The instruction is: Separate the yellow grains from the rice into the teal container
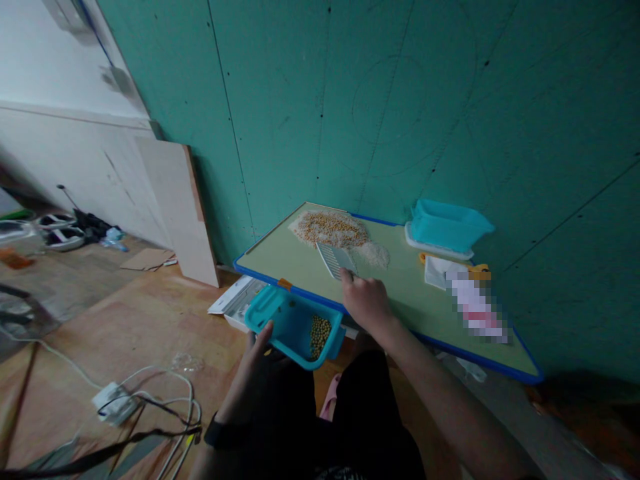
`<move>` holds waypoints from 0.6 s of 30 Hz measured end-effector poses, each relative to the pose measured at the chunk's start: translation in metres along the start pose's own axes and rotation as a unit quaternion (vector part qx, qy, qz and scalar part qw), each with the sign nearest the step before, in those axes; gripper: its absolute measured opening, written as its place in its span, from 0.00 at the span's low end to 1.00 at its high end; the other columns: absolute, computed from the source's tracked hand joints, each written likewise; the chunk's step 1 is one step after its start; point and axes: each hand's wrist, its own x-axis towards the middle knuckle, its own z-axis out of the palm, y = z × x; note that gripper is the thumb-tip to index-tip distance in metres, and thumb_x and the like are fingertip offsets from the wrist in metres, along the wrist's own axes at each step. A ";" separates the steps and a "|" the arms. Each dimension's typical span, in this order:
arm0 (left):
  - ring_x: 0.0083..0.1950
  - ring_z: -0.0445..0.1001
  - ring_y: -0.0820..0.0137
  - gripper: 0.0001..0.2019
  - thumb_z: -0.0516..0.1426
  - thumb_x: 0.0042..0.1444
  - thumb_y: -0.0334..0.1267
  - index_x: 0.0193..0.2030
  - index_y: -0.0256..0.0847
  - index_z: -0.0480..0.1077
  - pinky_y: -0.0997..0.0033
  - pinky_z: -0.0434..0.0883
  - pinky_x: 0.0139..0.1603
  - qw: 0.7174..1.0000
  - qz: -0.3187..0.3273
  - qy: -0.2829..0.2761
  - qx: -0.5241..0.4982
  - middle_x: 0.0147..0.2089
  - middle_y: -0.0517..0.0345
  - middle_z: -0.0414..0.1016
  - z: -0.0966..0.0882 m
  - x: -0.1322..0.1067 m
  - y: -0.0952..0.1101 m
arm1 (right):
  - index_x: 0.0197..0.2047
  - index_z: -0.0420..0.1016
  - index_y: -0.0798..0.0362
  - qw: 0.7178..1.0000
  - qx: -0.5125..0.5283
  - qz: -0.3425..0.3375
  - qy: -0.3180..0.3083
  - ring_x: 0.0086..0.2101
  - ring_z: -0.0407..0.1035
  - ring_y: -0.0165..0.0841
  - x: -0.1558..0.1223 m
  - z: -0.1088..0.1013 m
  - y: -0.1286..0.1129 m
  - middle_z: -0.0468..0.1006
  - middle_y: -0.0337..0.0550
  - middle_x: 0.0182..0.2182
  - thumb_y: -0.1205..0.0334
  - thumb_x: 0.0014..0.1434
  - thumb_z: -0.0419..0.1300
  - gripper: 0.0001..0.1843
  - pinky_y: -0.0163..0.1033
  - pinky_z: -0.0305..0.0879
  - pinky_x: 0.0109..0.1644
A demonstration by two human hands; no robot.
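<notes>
My right hand [367, 303] is closed round the handle of a white slotted scoop [334, 261]. The scoop's slotted head rests at the near edge of a pile of white grains mixed with yellow beans [327, 229] on a pale green tabletop [417, 293]. A patch of mostly white grains [375, 254] lies at the pile's right. Just below the table's front edge, my left hand [259, 352] grips the near left side of a blue plastic container [293, 327], thumb over the rim. Yellow beans [319, 335] are gathered in its right end.
A second blue container [447, 227] stands on a white lid at the table's back right. Nearer lie a small white tray [436, 272] and a blurred-out packet [477, 307]. A green wall [300, 100] borders the table. Cables and a white power strip [115, 403] lie on the left floor.
</notes>
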 end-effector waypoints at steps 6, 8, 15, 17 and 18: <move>0.60 0.91 0.49 0.36 0.68 0.76 0.55 0.83 0.55 0.62 0.47 0.89 0.61 1.000 0.013 -0.005 0.004 0.70 0.37 0.83 0.003 -0.003 0.001 | 0.74 0.80 0.60 0.999 -0.015 0.032 0.003 0.49 0.92 0.50 -0.003 0.009 0.025 0.93 0.64 0.47 0.73 0.79 0.51 0.28 0.43 0.82 0.49; 0.60 0.91 0.48 0.35 0.69 0.74 0.55 0.82 0.55 0.64 0.47 0.88 0.61 1.000 0.014 0.001 0.001 0.70 0.37 0.83 0.002 -0.003 0.000 | 0.74 0.80 0.59 0.999 -0.021 0.046 0.009 0.48 0.92 0.50 -0.001 0.013 0.035 0.93 0.64 0.45 0.72 0.78 0.52 0.27 0.43 0.81 0.49; 0.62 0.91 0.48 0.35 0.71 0.72 0.55 0.80 0.56 0.65 0.47 0.89 0.61 1.000 0.013 0.008 -0.004 0.74 0.38 0.81 0.003 0.002 -0.004 | 0.71 0.85 0.57 0.992 -0.014 0.110 0.054 0.44 0.92 0.48 0.007 0.029 0.066 0.94 0.62 0.43 0.66 0.83 0.50 0.26 0.42 0.77 0.46; 0.63 0.90 0.49 0.34 0.71 0.72 0.54 0.79 0.56 0.66 0.47 0.89 0.61 1.000 0.017 0.010 -0.003 0.77 0.39 0.78 0.004 0.002 -0.005 | 0.66 0.87 0.56 0.987 -0.007 0.135 0.082 0.42 0.91 0.47 0.008 0.032 0.071 0.94 0.61 0.40 0.63 0.84 0.50 0.25 0.41 0.75 0.44; 0.63 0.90 0.49 0.34 0.71 0.72 0.54 0.79 0.57 0.66 0.47 0.89 0.61 1.000 0.018 0.012 -0.003 0.77 0.40 0.77 0.005 0.003 -0.006 | 0.63 0.88 0.57 0.984 -0.002 0.147 0.096 0.41 0.91 0.46 0.008 0.033 0.073 0.93 0.61 0.39 0.62 0.84 0.50 0.24 0.41 0.74 0.43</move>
